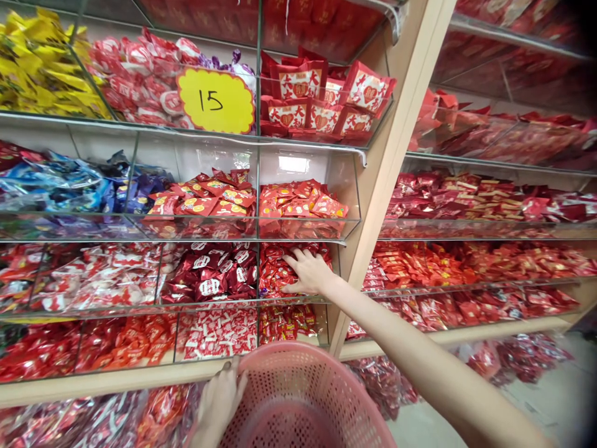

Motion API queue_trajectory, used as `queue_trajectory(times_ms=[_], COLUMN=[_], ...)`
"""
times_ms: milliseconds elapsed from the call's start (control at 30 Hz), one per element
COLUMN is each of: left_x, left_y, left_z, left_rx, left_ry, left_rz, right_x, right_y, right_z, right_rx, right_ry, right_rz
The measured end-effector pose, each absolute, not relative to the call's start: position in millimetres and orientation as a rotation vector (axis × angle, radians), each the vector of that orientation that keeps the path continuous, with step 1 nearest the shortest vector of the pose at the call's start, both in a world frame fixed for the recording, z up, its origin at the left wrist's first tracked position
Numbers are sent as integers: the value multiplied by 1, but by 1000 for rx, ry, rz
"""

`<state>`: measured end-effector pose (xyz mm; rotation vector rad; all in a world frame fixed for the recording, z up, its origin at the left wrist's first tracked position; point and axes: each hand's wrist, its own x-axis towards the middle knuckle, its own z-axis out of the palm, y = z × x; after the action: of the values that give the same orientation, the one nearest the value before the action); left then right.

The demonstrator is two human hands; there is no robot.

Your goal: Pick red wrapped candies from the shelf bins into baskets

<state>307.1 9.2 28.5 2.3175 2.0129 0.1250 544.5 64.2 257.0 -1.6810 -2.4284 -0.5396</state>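
Observation:
My right hand (308, 271) reaches over the glass front of a shelf bin, fingers spread on a heap of small red wrapped candies (272, 264). Its fingers are apart, and I see nothing gripped in them. Low in the view, my left hand (222, 398) grips the left rim of a pink plastic basket (303, 398), thumb on the inner side. The part of the basket that I can see inside has perforated walls and no candy. Beside the right hand's bin lie dark red wrapped candies (212, 274); below it are red and yellow wrapped ones (286, 322).
Glass-fronted shelves hold several kinds of wrapped candy. A yellow price card (216, 101) reads 15. A wooden upright (396, 168) divides this rack from another on the right. Bagged candies (382, 379) lie beneath the bottom shelf, by the pale floor (429, 426).

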Motion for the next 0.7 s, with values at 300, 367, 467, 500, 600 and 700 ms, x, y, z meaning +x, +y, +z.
queue_trajectory(times_ms=[300,367,467,500,600,700], left_x=[307,307,307,308,308,308], left_y=[9,8,8,8,8,8], left_z=[27,27,28,28,30,31], left_rx=[2325,2325,2327,2331,2339,2345], left_ry=[2026,2035,2039,2036,2030,2029], left_rz=[133,125,118,120,106,101], right_x=[546,549,550,550,547,547], right_y=[71,71,70,69,68,71], right_z=[258,258,256,254,251,249], right_rx=[-1636,-1592,-1550,-1543,-1528,-1521], right_ry=[-2498,-2512,-2516,-2511,-2485,-2471], right_rz=[-608,-610,-633,-649,-683,-665])
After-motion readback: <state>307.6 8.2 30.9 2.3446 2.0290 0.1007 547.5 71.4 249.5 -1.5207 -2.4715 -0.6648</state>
